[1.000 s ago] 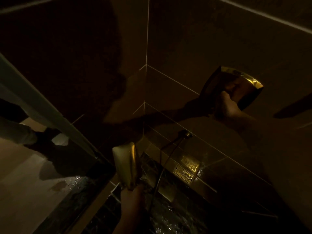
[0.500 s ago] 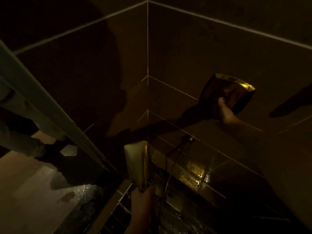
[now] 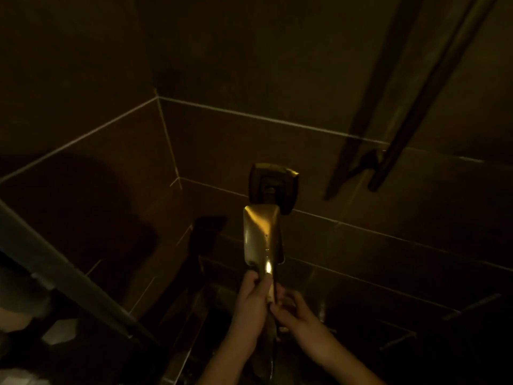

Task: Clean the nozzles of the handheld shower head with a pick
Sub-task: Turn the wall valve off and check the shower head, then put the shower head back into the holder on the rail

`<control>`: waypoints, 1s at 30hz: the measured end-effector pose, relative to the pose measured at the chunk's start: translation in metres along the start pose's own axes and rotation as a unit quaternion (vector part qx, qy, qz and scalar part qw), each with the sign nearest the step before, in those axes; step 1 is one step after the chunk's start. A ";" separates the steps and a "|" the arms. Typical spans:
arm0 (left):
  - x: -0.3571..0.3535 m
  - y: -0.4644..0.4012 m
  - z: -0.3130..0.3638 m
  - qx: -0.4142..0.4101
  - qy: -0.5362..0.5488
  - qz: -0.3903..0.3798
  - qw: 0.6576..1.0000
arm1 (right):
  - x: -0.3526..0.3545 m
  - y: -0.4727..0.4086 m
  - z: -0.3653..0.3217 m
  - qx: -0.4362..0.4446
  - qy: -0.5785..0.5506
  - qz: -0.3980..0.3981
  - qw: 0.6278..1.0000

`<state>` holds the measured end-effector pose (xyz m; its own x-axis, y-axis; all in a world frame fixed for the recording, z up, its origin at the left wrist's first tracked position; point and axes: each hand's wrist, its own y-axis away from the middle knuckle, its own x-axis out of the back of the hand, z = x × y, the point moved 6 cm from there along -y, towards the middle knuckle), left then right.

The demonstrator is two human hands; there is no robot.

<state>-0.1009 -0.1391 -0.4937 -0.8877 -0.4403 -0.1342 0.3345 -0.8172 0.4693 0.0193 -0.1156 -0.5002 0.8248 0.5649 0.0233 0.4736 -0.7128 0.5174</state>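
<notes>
Shower head [image 3: 261, 240] stands upright at centre. Left hand [image 3: 251, 301] grips its handle at 6 o'clock; right hand [image 3: 298, 315] pinches the lower handle. Wall bracket [image 3: 273, 184] sits at 12 o'clock.

Both hands meet low in the middle, the left hand [image 3: 254, 297] and the right hand [image 3: 298, 311] holding the handle of the shower head [image 3: 262, 238]. Right above the grip the head stands up and fills that way. Just past its top, a dark holder [image 3: 274, 187] sticks out from the wall [image 3: 361, 79], so that path is blocked too. Up and to the right of the grip, a bar [image 3: 410, 87] slants down the wall. Far left of the grip, a frame [image 3: 69, 273] cuts across low. Between the frame and the hands there is open room. Right of the grip, below the bar, the space looks open but very dark.
</notes>
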 end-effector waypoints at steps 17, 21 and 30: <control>-0.182 0.063 0.275 -0.378 -0.461 -0.056 0.801 | 0.191 0.138 -0.131 0.127 -0.028 0.194 0.972; -0.206 0.117 0.377 -0.520 -0.429 -0.022 0.739 | 0.217 0.163 -0.186 0.162 -0.051 0.208 0.963; -0.266 0.170 0.491 -0.667 -0.497 0.082 0.549 | 0.254 0.204 -0.294 0.236 -0.049 0.200 0.950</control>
<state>0.0367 0.0216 0.0503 -0.3225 -0.6707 0.6680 -0.2193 -0.6335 -0.7420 0.2349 0.0048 -0.1370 0.9817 0.1848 0.0448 0.1830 -0.9822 0.0414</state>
